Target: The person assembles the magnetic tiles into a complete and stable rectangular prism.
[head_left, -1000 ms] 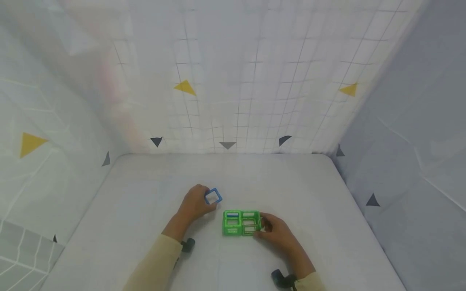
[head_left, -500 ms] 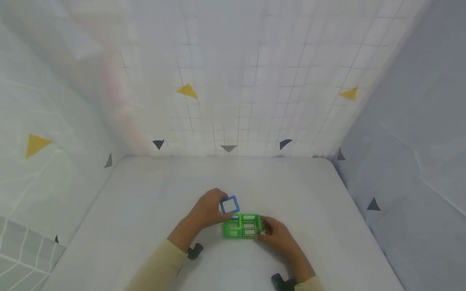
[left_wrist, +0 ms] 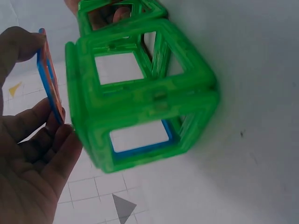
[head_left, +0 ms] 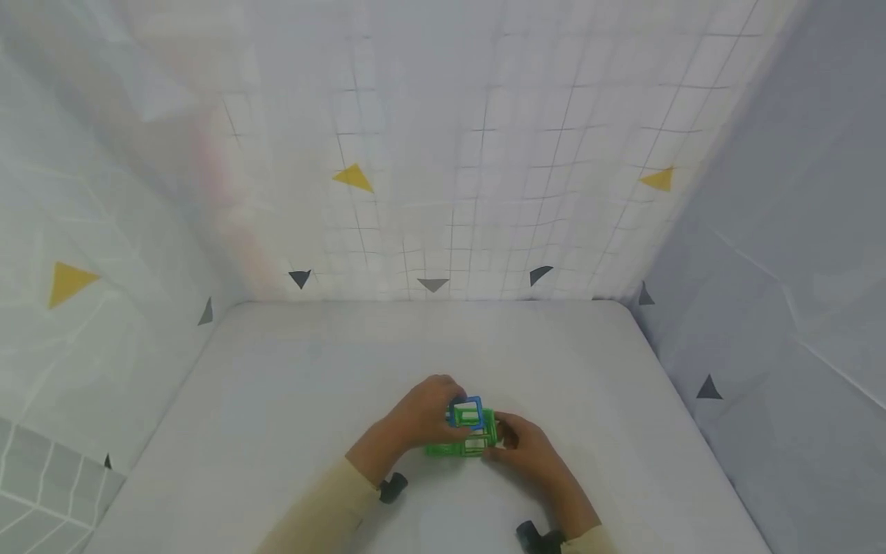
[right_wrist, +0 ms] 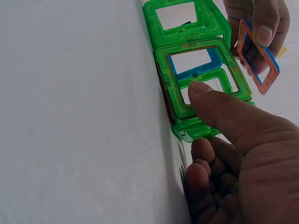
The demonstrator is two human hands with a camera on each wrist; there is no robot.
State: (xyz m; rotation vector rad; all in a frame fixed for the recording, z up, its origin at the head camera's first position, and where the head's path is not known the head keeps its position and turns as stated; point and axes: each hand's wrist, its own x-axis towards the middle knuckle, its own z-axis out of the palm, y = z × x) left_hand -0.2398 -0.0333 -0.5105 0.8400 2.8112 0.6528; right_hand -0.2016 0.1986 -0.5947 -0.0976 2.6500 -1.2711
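Note:
Between thumb and fingers, my left hand (head_left: 421, 417) pinches a square magnetic tile frame (head_left: 481, 412), blue on one side and orange on the other. The tile is above the structure in the head view; the left wrist view shows it tilted on edge, close beside the structure and apart from it. Two joined boxes of green magnetic tiles (left_wrist: 159, 100) stand on the table, with a blue tile (right_wrist: 217, 58) among them. My right hand (head_left: 531, 448) grips the structure's right end, its thumb on a green frame. The left hand hides part of the structure in the head view.
A white table (head_left: 311, 354) lies under the work, with white sheets (head_left: 429, 154) rising at its back and sides. Yellow and dark triangles mark the sheets. Each wrist carries a small dark camera (head_left: 393, 488).
My left hand has moved right and toward me, bringing the tile from left of the green structure to above it. The right hand keeps its grip in place.

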